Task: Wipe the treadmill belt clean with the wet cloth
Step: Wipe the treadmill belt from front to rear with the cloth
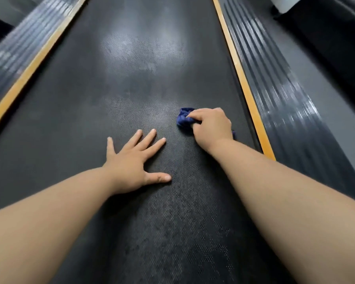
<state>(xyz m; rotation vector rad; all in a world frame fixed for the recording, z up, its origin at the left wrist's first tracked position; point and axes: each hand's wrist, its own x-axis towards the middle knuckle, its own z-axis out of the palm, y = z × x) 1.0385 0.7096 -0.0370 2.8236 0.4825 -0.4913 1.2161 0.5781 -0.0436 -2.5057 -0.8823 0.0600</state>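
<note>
The black textured treadmill belt runs away from me down the middle of the head view, with pale sheen patches farther up. My right hand grips a bunched dark blue cloth and holds it down on the belt near the right edge. My left hand lies flat on the belt with its fingers spread, to the left of the cloth and a little nearer to me. Most of the cloth is hidden under my right hand.
Orange strips border the belt on the left and right. Beyond them lie ribbed dark side rails, left and right. Dark floor shows at the far right.
</note>
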